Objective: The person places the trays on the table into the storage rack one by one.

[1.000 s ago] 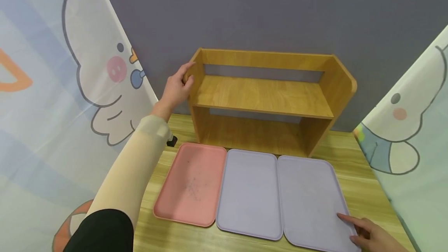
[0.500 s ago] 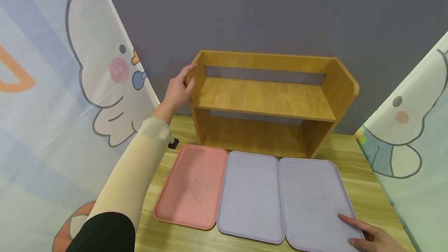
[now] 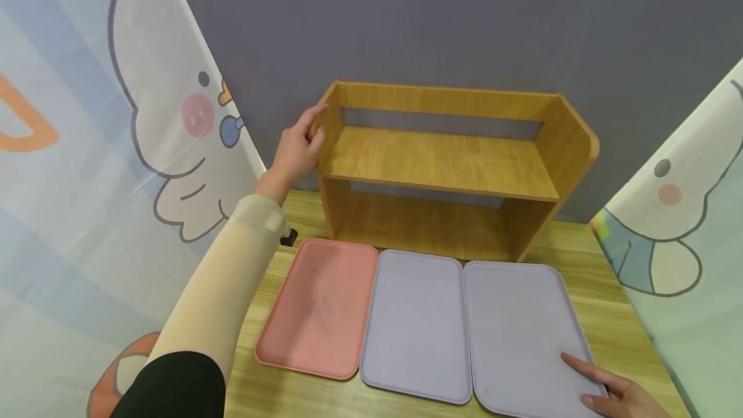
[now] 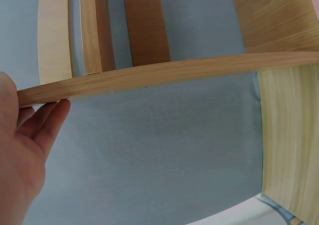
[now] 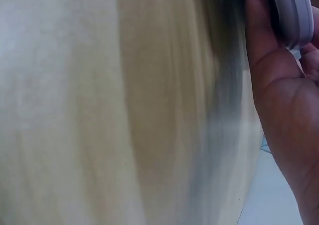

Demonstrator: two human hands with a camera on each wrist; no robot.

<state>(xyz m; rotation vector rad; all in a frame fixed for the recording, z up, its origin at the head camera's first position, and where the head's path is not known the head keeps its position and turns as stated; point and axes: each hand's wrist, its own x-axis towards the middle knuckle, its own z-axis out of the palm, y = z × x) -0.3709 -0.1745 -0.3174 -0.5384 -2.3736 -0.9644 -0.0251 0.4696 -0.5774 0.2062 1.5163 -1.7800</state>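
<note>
Wall (image 3: 418, 18): plain grey, behind everything.
Table (image 3: 589, 253): light wood grain with greenish-yellow streaks.
Left cloth (image 3: 75, 82): pale, printed with a white character with a pink cheek, an orange shape beside it.
Right cloth (image 3: 679, 263): pale, printed with a similar character, partly cut off by the frame.
Shelf (image 3: 441, 157): brown wood, two tiers, upright at the back of the table; slatted back, grey showing through the gaps.
Left hand (image 3: 295, 147): grasping the shelf's left side panel near its upper front edge; the left wrist view shows the panel's edge between thumb and fingers.
Sleeve (image 3: 220, 295): cream on the left forearm, black higher up.
Pink tray (image 3: 319, 315): leftmost in the row before the shelf, dark marks on its base.
Middle tray (image 3: 416, 328): pale lilac, just beside the pink one.
Right tray (image 3: 516, 328): also pale lilac, last in the row, lying in front of the shelf's right end.
Right hand (image 3: 621, 395): grasping the right tray at its near right corner, index finger and thumb over the top; the right wrist view shows the rim within the grip, fingers partly cut off.
</note>
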